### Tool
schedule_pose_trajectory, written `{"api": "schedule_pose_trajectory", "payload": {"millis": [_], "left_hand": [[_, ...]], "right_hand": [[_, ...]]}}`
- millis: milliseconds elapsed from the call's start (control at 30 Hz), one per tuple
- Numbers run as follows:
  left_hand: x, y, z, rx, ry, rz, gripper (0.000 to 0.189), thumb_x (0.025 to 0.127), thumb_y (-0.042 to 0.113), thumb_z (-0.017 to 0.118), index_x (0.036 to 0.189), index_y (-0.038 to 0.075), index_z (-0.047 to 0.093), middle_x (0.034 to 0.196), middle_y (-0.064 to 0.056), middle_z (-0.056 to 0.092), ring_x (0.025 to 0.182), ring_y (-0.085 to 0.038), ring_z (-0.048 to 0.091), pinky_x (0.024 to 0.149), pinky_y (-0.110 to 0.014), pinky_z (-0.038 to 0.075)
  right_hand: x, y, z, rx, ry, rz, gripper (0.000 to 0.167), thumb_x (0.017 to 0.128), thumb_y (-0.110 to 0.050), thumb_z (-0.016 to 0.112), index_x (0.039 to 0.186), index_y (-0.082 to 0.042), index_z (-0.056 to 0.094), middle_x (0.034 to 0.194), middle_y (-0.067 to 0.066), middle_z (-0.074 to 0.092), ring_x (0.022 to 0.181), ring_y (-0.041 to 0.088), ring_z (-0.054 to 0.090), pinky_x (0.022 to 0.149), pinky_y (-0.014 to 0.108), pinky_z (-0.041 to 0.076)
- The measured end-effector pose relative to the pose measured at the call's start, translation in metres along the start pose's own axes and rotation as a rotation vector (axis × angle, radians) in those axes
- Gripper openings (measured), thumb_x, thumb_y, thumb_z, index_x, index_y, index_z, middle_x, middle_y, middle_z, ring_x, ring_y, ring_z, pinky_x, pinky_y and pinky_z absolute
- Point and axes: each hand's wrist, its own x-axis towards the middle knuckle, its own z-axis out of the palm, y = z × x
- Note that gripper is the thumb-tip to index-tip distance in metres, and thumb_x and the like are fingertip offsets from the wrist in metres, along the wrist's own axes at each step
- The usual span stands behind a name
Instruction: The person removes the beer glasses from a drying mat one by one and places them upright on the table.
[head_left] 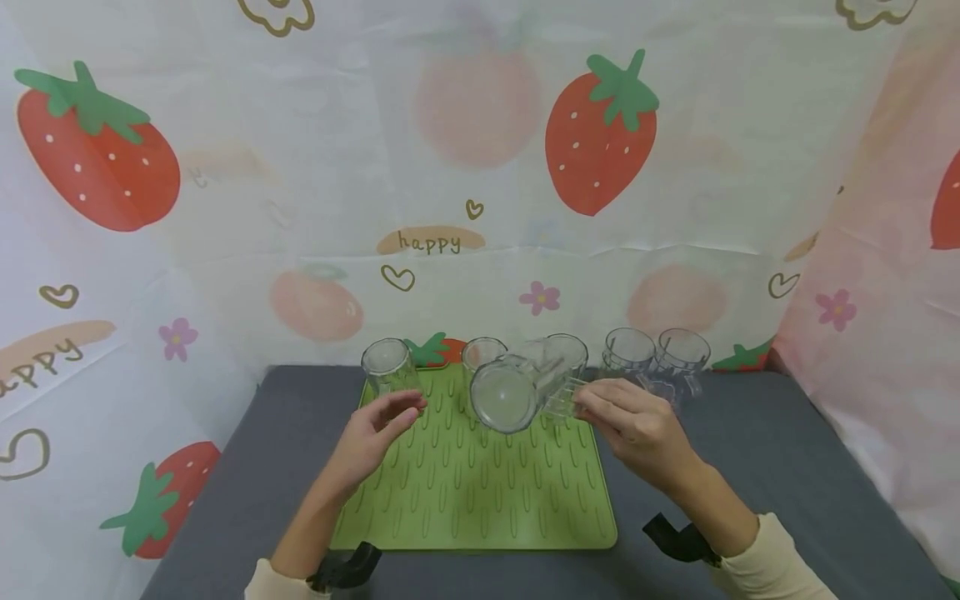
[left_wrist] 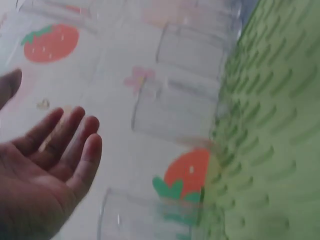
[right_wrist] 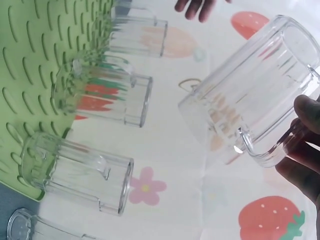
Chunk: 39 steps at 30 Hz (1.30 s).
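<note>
My right hand [head_left: 637,425] grips the handle of a clear glass mug [head_left: 504,396], holding it tilted in the air above the green mat [head_left: 480,508]. The mug's round base faces the head camera. In the right wrist view, fingers [right_wrist: 307,112] and thumb wrap the handle of that same mug [right_wrist: 255,85]. My left hand [head_left: 375,433] hovers over the mat's left side with fingers relaxed and nothing held. Close behind it stands another clear mug [head_left: 388,367]. The left wrist view gives the left hand [left_wrist: 45,185] with its palm showing and fingers apart.
Two more clear mugs, one at centre [head_left: 480,350] and one right of it [head_left: 570,354], stand at the mat's back edge. Farther right, two mugs [head_left: 628,354] stand side by side on the dark grey table [head_left: 697,542]. A strawberry-print curtain [head_left: 480,192] hangs behind.
</note>
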Motion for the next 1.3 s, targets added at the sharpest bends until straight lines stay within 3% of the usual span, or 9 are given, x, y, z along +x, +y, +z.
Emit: {"api": "schedule_pose_trajectory", "payload": {"millis": [233, 567, 733, 800, 867, 1033, 1133, 1300], "left_hand": [[0.016, 0.022, 0.016, -0.199, -0.075, -0.119, 0.050, 0.102, 0.037, 0.049, 0.136, 0.000, 0.051, 0.133, -0.025, 0.057, 0.117, -0.034, 0.062, 0.094, -0.034, 0.055], [0.034, 0.041, 0.026, -0.447, -0.265, -0.230, 0.065, 0.102, 0.043, 0.047, 0.141, -0.008, 0.041, 0.123, -0.014, 0.061, 0.099, -0.014, 0.068, 0.090, -0.035, 0.057], [0.039, 0.043, 0.029, -0.513, -0.330, -0.261, 0.071, 0.104, 0.045, 0.038, 0.146, -0.012, 0.031, 0.143, -0.032, 0.043, 0.112, -0.024, 0.065, 0.093, -0.036, 0.056], [0.040, 0.044, 0.030, -0.544, -0.354, -0.265, 0.073, 0.104, 0.046, 0.036, 0.146, -0.013, 0.029, 0.146, -0.033, 0.039, 0.116, -0.026, 0.063, 0.093, -0.035, 0.056], [0.040, 0.045, 0.033, -0.583, -0.375, -0.271, 0.074, 0.104, 0.047, 0.035, 0.146, -0.014, 0.029, 0.138, -0.030, 0.049, 0.114, -0.025, 0.064, 0.091, -0.034, 0.056], [0.041, 0.048, 0.043, -0.676, -0.442, -0.304, 0.074, 0.103, 0.051, 0.034, 0.151, -0.005, 0.024, 0.113, -0.003, 0.063, 0.100, -0.016, 0.068, 0.083, -0.033, 0.058], [0.042, 0.047, 0.050, -0.714, -0.475, -0.340, 0.075, 0.102, 0.056, 0.032, 0.154, 0.004, 0.021, 0.112, -0.002, 0.065, 0.100, -0.015, 0.069, 0.083, -0.033, 0.058], [0.041, 0.047, 0.054, -0.731, -0.455, -0.405, 0.078, 0.099, 0.060, 0.034, 0.152, 0.003, 0.024, 0.106, -0.001, 0.068, 0.095, -0.014, 0.070, 0.081, -0.030, 0.058]], "right_hand": [[0.002, -0.003, 0.001, -0.024, 0.008, -0.074, 0.034, 0.101, -0.020, 0.052, 0.089, 0.003, 0.074, 0.082, 0.012, 0.074, 0.077, 0.026, 0.069, 0.068, 0.032, 0.058], [0.001, -0.008, 0.006, -0.027, 0.013, -0.110, 0.032, 0.102, -0.016, 0.051, 0.089, 0.003, 0.074, 0.084, 0.013, 0.073, 0.078, 0.027, 0.070, 0.067, 0.032, 0.058], [0.000, -0.009, 0.007, -0.026, 0.007, -0.117, 0.032, 0.101, -0.016, 0.051, 0.089, 0.002, 0.074, 0.084, 0.012, 0.074, 0.079, 0.027, 0.070, 0.068, 0.031, 0.059], [0.000, -0.010, 0.008, -0.026, 0.008, -0.127, 0.031, 0.101, -0.016, 0.052, 0.088, 0.002, 0.074, 0.084, 0.012, 0.074, 0.079, 0.026, 0.070, 0.068, 0.031, 0.059], [0.000, -0.010, 0.009, -0.021, 0.011, -0.139, 0.030, 0.101, -0.015, 0.053, 0.089, 0.002, 0.074, 0.084, 0.012, 0.074, 0.080, 0.026, 0.070, 0.069, 0.031, 0.059], [0.000, -0.011, 0.011, -0.016, 0.017, -0.164, 0.028, 0.101, -0.012, 0.052, 0.091, 0.001, 0.075, 0.086, 0.011, 0.074, 0.081, 0.026, 0.070, 0.069, 0.032, 0.059], [-0.002, -0.012, 0.013, -0.026, 0.004, -0.177, 0.027, 0.101, -0.010, 0.051, 0.094, 0.001, 0.074, 0.087, 0.010, 0.074, 0.082, 0.026, 0.070, 0.069, 0.031, 0.059], [-0.005, -0.012, 0.015, -0.046, -0.023, -0.198, 0.029, 0.102, -0.007, 0.047, 0.096, 0.001, 0.074, 0.088, 0.011, 0.074, 0.083, 0.025, 0.070, 0.070, 0.031, 0.059]]}}
